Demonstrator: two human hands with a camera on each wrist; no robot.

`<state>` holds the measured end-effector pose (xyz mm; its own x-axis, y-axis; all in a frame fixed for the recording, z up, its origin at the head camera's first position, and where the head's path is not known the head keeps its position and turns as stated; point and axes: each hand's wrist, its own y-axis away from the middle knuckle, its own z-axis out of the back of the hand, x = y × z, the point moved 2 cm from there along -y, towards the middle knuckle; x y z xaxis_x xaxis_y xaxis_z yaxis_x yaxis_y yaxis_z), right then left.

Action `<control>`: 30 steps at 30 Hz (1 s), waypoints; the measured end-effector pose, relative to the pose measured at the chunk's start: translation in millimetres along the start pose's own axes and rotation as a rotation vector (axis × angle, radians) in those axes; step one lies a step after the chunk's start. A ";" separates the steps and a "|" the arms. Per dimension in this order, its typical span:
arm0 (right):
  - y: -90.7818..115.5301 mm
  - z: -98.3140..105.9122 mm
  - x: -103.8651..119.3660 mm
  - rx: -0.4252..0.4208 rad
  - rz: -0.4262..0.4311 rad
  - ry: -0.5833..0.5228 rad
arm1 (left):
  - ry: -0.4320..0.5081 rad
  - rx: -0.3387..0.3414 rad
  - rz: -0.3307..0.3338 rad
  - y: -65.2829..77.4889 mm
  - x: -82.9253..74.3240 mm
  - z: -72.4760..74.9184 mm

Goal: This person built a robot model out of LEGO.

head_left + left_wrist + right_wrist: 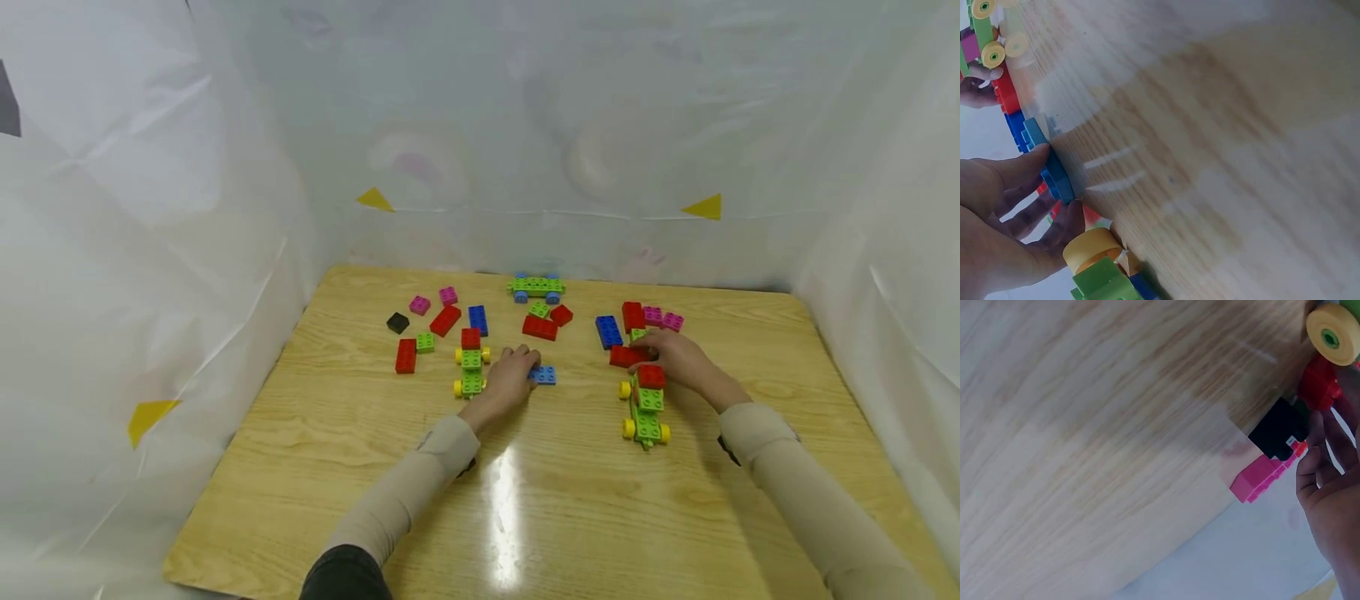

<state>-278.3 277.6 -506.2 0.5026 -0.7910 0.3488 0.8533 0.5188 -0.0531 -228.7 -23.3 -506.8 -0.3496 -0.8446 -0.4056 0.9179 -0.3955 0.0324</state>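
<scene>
My left hand [512,377] pinches a light blue brick [1054,172] on the table, thumb on its near side and fingers behind. Beside that hand stands a small green car [471,382] with yellow wheels and a red brick on it. On the right, my right hand [678,360] has thumb and fingers around the end of a red brick [624,357]. A black brick [1279,428] lies by its curled outer fingers, mostly hidden by the hand in the head view. A second green car [647,425], topped with a red brick, stands just in front.
Behind my right hand lie a blue brick [608,332], an upright-lying red brick [633,316] and pink bricks [672,322]. A green car base [536,287] with blue wheels stands at the back edge. Several loose bricks, including a black brick [397,322], are spread at the left.
</scene>
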 end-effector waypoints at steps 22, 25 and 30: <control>4.5 40.3 26.0 -0.164 0.032 -0.045 | 0.096 0.003 0.013 -1.4 13.4 -5.1; 0.4 41.7 43.6 -0.148 0.050 -0.038 | 0.104 0.014 0.040 -0.7 15.0 -4.9; -4.0 41.3 74.0 -0.117 0.056 -0.064 | 0.127 0.029 0.055 0.7 15.4 -3.5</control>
<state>-250.3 230.5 -441.6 0.5433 -0.7378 0.4006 0.8364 0.5171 -0.1819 -232.7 -35.3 -516.2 -0.2707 -0.8137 -0.5144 0.9286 -0.3616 0.0834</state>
